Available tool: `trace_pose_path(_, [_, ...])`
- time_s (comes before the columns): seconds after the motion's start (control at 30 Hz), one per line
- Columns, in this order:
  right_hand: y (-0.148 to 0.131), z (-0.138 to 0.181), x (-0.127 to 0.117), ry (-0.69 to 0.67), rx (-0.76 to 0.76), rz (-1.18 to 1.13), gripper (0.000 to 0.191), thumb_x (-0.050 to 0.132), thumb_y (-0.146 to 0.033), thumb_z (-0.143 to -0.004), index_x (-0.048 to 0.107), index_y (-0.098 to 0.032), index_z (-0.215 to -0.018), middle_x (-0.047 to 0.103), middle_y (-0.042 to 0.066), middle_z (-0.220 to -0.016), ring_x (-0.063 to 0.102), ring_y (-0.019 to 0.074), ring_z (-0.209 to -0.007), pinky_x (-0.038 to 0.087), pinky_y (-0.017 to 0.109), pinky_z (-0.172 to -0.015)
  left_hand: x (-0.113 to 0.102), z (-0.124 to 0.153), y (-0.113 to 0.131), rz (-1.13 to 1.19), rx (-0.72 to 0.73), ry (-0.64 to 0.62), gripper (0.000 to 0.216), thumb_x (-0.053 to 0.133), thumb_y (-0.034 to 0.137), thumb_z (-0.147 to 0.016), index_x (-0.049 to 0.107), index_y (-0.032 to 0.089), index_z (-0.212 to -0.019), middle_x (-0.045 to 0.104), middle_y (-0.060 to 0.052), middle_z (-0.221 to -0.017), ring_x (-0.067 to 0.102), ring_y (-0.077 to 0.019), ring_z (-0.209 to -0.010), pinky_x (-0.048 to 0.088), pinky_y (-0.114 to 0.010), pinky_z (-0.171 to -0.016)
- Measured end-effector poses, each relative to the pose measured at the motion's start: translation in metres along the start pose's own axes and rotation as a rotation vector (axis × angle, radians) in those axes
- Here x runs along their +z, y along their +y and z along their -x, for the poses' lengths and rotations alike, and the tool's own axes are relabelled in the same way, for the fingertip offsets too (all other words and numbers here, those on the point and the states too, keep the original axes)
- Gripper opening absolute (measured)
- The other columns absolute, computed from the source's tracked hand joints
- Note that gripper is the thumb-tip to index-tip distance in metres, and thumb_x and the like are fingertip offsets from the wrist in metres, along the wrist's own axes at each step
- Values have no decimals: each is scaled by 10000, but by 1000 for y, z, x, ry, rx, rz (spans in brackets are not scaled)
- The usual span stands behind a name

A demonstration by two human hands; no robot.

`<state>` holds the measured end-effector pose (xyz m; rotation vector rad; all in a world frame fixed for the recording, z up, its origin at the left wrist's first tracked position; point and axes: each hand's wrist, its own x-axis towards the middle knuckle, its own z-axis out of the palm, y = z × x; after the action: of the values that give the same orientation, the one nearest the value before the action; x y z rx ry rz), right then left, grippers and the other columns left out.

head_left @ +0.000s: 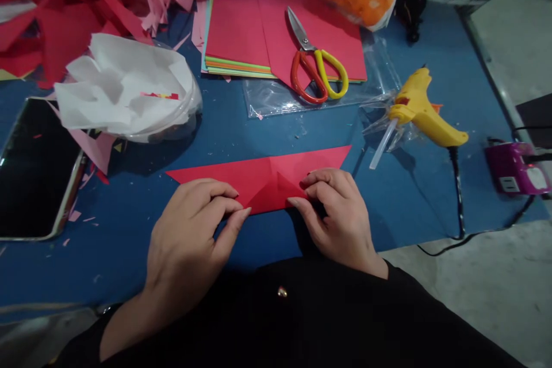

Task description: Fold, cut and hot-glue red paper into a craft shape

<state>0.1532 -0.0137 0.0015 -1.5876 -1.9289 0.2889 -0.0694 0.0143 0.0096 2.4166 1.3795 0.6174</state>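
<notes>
A red paper (259, 175), folded into a wide triangle pointing toward me, lies on the blue table (388, 201). My left hand (192, 236) rests at the triangle's near left edge, fingers curled and thumb stretched to the paper's lower point. My right hand (338, 215) presses on the right half, its fingertips pinching a small folded flap near the middle.
Scissors (317, 66) with red and yellow handles lie on a stack of coloured paper (241, 29). A yellow glue gun (425, 112) lies at the right, its cord running off the table. A phone (37, 169), a bag of white paper (125, 89) and red scraps (56, 17) are at the left.
</notes>
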Motion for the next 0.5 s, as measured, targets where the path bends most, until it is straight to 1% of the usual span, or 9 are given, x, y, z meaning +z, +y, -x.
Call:
trace_pose_path(0.23, [2, 0, 2, 14, -3, 51, 219, 696, -272, -906, 533, -201, -778, 649, 111, -914, 603, 252, -918, 521, 441, -806, 3, 1, 2, -13, -23, 21, 148, 610, 223, -927, 631, 172, -790, 657, -80, -929, 593, -243, -940, 465, -383, -827])
trace_pose_path(0.5, [4, 0, 3, 29, 5, 69, 259, 730, -304, -880, 519, -204, -768, 639, 101, -899, 616, 258, -932, 511, 439, -805, 4, 1, 3, -25, -23, 40, 168, 618, 200, -912, 580, 197, -749, 652, -68, -922, 596, -246, -929, 469, -389, -802])
